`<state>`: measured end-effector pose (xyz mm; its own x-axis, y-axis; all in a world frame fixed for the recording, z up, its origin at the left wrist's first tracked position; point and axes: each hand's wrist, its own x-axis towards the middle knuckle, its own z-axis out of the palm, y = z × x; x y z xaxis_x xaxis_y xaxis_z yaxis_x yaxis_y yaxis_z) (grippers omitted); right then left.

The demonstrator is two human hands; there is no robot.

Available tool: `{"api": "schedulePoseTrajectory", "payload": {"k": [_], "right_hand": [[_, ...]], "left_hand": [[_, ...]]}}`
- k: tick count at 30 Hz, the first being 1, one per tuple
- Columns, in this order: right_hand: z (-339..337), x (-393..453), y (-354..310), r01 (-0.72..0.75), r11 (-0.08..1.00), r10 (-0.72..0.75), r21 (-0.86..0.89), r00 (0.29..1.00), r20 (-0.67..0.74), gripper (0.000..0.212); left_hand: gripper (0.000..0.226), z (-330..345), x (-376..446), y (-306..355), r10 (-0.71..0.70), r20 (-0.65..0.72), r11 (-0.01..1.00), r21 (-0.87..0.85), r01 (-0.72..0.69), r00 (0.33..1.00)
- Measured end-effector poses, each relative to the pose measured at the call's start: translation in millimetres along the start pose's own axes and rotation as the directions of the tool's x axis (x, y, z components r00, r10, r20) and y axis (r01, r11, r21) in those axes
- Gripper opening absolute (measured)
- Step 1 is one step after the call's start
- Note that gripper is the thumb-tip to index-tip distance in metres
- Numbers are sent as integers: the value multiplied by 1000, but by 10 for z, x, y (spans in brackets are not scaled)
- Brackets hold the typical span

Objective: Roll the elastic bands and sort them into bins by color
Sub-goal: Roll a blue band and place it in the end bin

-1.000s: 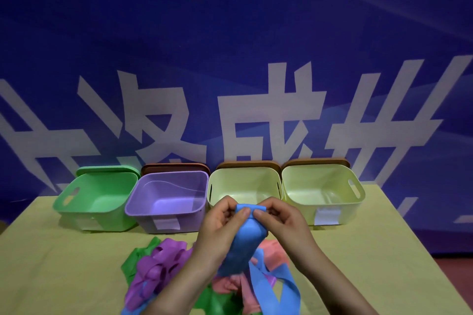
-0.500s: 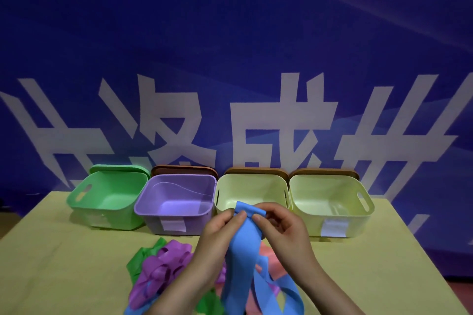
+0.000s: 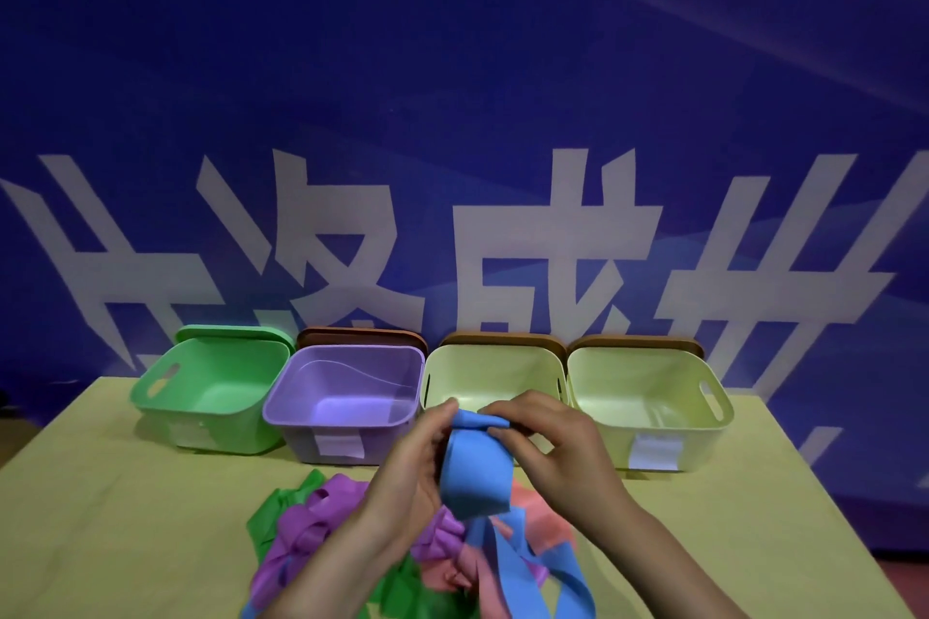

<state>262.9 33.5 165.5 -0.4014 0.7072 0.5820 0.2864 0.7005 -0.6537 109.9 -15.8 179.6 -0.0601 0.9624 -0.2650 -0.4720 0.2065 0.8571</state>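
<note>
Down at the near edge of the tabletop (image 3: 125, 543) sits the loose pile (image 3: 352, 538) of bands: green, purple, pink and blue strips tangled together, none of them rolled. Rising out of that tangle, the blue band (image 3: 475, 473) runs upward and away from the person, its long axis pointing from the near edge toward the far edge, tail trailing down into the pile.

Now the hands. The left hand (image 3: 407, 462) comes in from the near-left, fingers curled round the side of the band, thumb pressed up near the top. The right hand (image 3: 558, 442) arches over from the right, its fingertips (image 3: 495, 420) pinching the folded top end where a small roll has just started. Both hands are closed on the blue band, 1 on each flank, held up off the tabletop.

That's the relation to watch: the roll's core lies crosswise between the 2 hands, at the far end of the strip, so by my reading the winding has to travel back toward the person, gathering the hanging length up out of the pile. Early going; most of the band is unrolled.

Beyond the hands, 4 bins line the far edge: green bin (image 3: 211, 397) at the left, purple bin (image 3: 347, 405), then 2 pale yellow bins (image 3: 648, 397). No blue bin shows, so the destination is a guess. All 4 look empty from here.
</note>
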Motion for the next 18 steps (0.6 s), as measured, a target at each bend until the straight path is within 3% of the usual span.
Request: {"api": "schedulePoseTrajectory", "payload": {"k": [4, 8, 12, 15, 18], "right_hand": [[-36, 30, 17, -13, 999, 11, 37, 998, 65, 23], [-73, 2, 7, -168, 974, 144, 155, 977, 157, 32], [-71, 9, -20, -384, 829, 355, 406, 923, 149, 28], [-41, 64, -7, -407, 836, 400, 369, 911, 100, 14], [-38, 100, 2, -396, 845, 408, 359, 912, 46, 11]], "left_hand": [[48, -20, 28, 29, 58, -12, 997, 48, -57, 998], [44, -69, 54, 28, 143, 0, 970, 196, -140, 990], [25, -56, 83, 11, 251, 53, 892, 374, -252, 967], [20, 8, 103, 18, 299, 115, 844, 432, -319, 947], [14, 51, 125, -10, 309, 88, 854, 412, -318, 947]]}}
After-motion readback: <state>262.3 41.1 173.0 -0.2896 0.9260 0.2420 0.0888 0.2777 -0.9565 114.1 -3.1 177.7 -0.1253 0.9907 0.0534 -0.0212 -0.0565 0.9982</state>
